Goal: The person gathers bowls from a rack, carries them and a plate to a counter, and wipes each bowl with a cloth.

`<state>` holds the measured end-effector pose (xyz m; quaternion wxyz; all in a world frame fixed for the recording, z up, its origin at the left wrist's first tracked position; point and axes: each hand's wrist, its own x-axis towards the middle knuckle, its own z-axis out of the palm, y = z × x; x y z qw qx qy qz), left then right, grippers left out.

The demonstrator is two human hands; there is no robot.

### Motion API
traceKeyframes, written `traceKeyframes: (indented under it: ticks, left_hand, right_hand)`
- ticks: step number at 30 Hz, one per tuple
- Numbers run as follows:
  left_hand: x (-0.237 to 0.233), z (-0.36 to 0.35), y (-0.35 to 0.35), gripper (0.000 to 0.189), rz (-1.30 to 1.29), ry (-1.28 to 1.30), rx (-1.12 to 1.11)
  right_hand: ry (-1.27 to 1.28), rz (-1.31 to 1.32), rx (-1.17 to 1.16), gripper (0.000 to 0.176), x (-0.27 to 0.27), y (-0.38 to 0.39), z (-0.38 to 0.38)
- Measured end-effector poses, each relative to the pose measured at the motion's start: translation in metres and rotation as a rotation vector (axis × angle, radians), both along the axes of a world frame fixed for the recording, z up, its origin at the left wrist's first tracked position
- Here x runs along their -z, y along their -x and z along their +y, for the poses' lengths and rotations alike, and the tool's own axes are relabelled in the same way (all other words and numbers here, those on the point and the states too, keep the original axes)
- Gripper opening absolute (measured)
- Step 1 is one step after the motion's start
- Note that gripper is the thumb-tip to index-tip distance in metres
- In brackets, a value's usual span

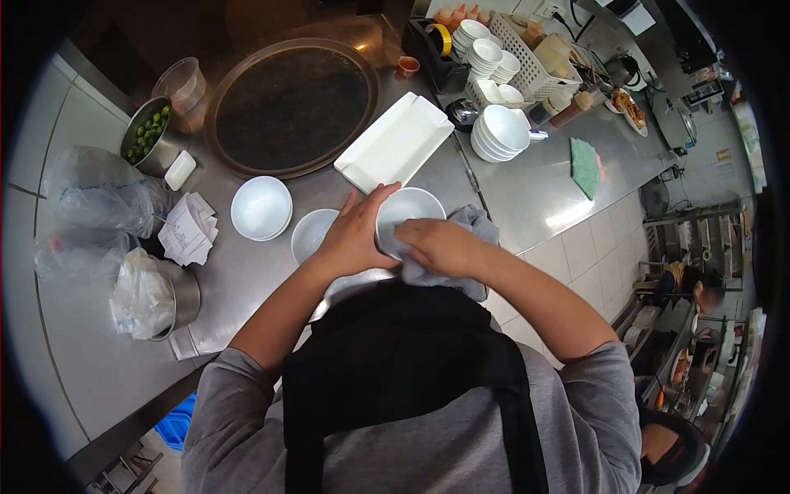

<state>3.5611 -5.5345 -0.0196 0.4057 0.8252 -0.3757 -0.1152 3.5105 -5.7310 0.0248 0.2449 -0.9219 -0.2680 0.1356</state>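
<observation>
My left hand (359,236) grips a white bowl (413,206) by its left side, tilted so that its inside faces me. In my right hand (444,246) is a grey cloth (474,224), bunched up, with the fingers reaching over the bowl's right rim into it. Part of the cloth hangs below and to the right of the bowl. Just left of my left hand stands another white bowl (308,235), partly covered by the hand. Further left is a small stack of white bowls (262,208). Beyond the held bowl lies a white rectangular tray (393,142).
A large round dark pan (290,107) sits at the back of the steel counter (234,288). To the left are a pot of green produce (148,136), crumpled paper slips (188,230) and plastic bags (103,189). Stacked bowls (500,133) and a green cloth (584,169) lie to the right.
</observation>
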Motion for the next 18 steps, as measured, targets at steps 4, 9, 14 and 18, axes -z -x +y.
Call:
traceKeyframes:
  ticks: [4, 9, 14, 18]
  left_hand:
    - [-0.001, -0.005, 0.002, 0.11, 0.019, 0.006, -0.003]
    - [0.0, -0.008, 0.005, 0.111, 0.001, 0.01, -0.029]
    - [0.003, -0.014, 0.017, 0.114, -0.004, 0.057, -0.066]
    - [0.002, -0.012, 0.015, 0.119, -0.003, -0.01, -0.057]
  right_hand:
    - [0.387, -0.33, -0.13, 0.014, -0.008, -0.007, 0.0]
    - [0.448, -0.549, 0.045, 0.021, 0.007, -0.001, 0.016]
    - [0.158, 0.05, 0.414, 0.02, 0.019, -0.01, 0.028]
    - [-0.61, 0.846, 0.704, 0.037, 0.004, -0.009, -0.03]
